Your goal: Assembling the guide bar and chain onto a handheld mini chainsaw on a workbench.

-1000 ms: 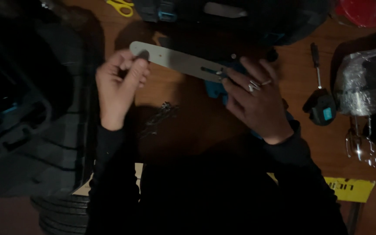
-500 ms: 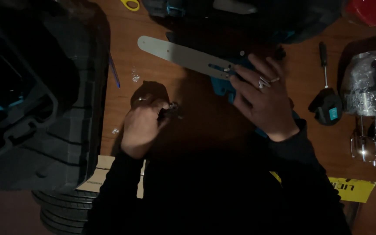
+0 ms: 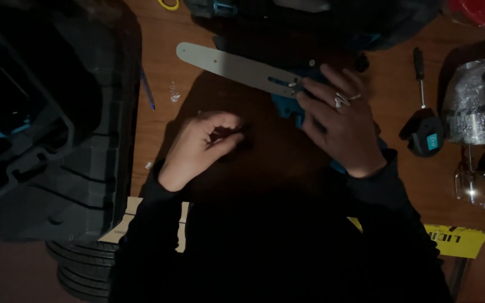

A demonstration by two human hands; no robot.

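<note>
I see my left hand (image 3: 200, 143) nearest, fingers curled, pinching something too dark to identify; my right hand (image 3: 341, 120) presses flat, ungripping, on the blue saw body (image 3: 287, 104); beyond, its grey guide bar (image 3: 228, 64) lies on the wooden table (image 3: 158, 134).

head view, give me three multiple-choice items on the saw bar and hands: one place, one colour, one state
1. Where does the right hand rest?
A. on the bar's blue end
B. on the black case
C. on the yellow label

2. What colour is the bar?
A. red
B. pale grey
C. green

3. How is the left hand?
A. flat and spread
B. fingers curled, pinched together
C. gripping the bar

Answers: 1 A, its fingers lie over the blue end; 2 B, it shows pale against the wood; 3 B, thumb and fingertips meet, apart from the bar.
</note>
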